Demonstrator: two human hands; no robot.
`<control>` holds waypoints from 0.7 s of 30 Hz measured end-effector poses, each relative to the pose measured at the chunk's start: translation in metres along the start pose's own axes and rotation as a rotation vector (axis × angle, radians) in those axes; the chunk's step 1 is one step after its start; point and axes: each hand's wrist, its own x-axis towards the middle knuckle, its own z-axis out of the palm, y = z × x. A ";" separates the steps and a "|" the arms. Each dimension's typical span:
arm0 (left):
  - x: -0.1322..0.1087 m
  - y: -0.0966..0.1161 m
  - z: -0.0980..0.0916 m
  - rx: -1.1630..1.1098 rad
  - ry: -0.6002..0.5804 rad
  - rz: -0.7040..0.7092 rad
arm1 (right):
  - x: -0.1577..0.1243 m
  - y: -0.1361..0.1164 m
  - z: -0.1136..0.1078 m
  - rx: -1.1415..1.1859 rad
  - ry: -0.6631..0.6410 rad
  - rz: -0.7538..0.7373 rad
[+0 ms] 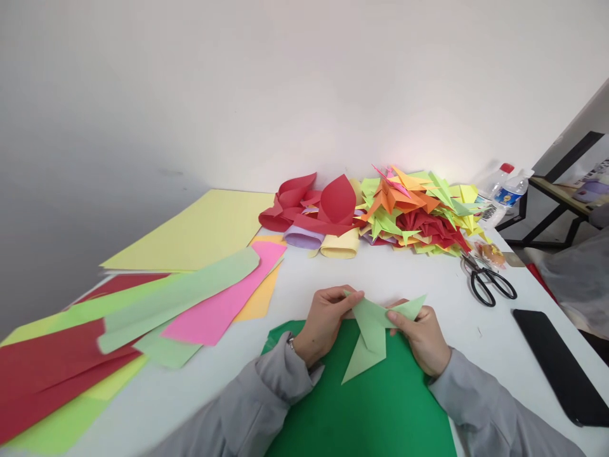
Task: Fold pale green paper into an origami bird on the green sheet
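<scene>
Green sheet (371,412) lies at the table's (428,273) near edge; above it my left hand (326,320) and right hand (423,339) pinch pale folded paper (373,327) between them, long point toward me.

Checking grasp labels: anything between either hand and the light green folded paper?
Nothing visible. The left hand and right hand both pinch the light green folded paper directly, above the dark green sheet; the scissors lie apart to the right.

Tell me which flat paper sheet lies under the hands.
The dark green sheet, beneath the left hand and right hand; the pink sheet and yellow sheet lie apart on the left.
</scene>
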 end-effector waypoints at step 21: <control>-0.012 0.006 0.007 0.224 -0.304 0.004 | 0.002 0.000 0.001 0.077 -0.028 0.071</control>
